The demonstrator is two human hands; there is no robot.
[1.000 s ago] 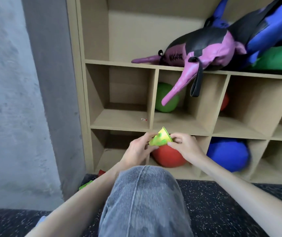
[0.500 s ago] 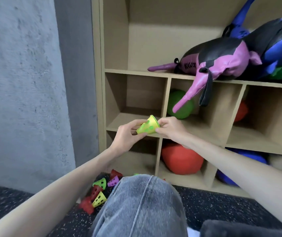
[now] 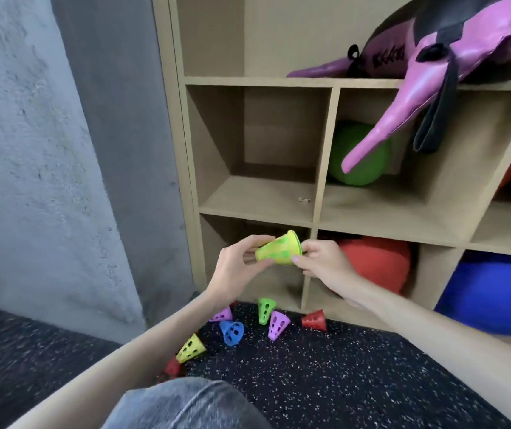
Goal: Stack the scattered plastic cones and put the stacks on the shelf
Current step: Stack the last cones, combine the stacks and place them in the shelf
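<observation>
A yellow cone with a green one nested inside it [image 3: 279, 251] lies sideways in the air before the shelf [image 3: 257, 209]. My left hand [image 3: 237, 267] grips its narrow end. My right hand [image 3: 321, 260] pinches its wide rim. Below on the dark floor lie several loose cones: a green cone [image 3: 265, 309], two purple cones [image 3: 277, 324] [image 3: 222, 314], a blue cone [image 3: 232, 332], a yellow cone [image 3: 190, 352] and two red cones [image 3: 314, 319] [image 3: 172, 366].
The middle-left shelf cubby holds only a small tag [image 3: 304, 199]. Other cubbies hold a green ball [image 3: 356, 156], a red ball [image 3: 375, 263] and a blue ball [image 3: 492, 292]. A pink-and-black plush [image 3: 434, 57] hangs over the upper shelf. A grey wall [image 3: 46, 150] stands left. My knee [image 3: 186, 404] is at the bottom.
The view has shifted so the shelf sits further right and the floor cones show. My hands with the nested cones have dropped from the middle shelf edge to the lower cubby.
</observation>
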